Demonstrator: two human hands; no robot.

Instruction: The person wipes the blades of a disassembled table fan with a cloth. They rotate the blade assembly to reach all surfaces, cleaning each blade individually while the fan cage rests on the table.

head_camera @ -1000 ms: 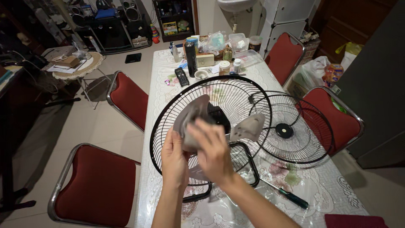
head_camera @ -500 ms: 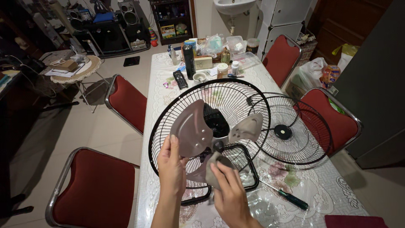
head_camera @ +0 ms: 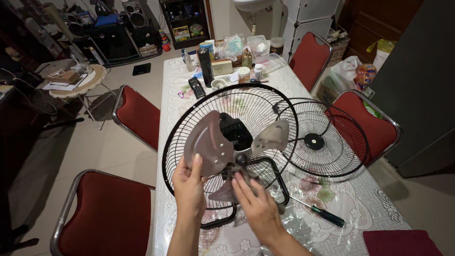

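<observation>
A partly dismantled fan stands on the table [head_camera: 360, 208]: a black rear grille [head_camera: 176, 124] with three grey blades on a dark motor hub [head_camera: 235, 132]. My left hand [head_camera: 188, 184] grips the lower edge of the big left blade [head_camera: 208, 140]. My right hand [head_camera: 256, 205] presses a grey cloth [head_camera: 236, 174] against the hub and the lower blade [head_camera: 222, 193]; the fingers cover most of the cloth. The right blade [head_camera: 270, 136] is untouched.
The loose front grille [head_camera: 327, 142] lies flat to the right. A green-handled screwdriver [head_camera: 326, 216] lies by my right wrist, a dark red cloth [head_camera: 400, 242] at the near corner. A remote [head_camera: 196, 87], a black bottle [head_camera: 205, 60] and jars crowd the far end. Red chairs [head_camera: 109, 213] surround the table.
My right hand has come down from the big left blade to the hub and lower blade with the cloth. The left hand keeps its hold on the blade.
</observation>
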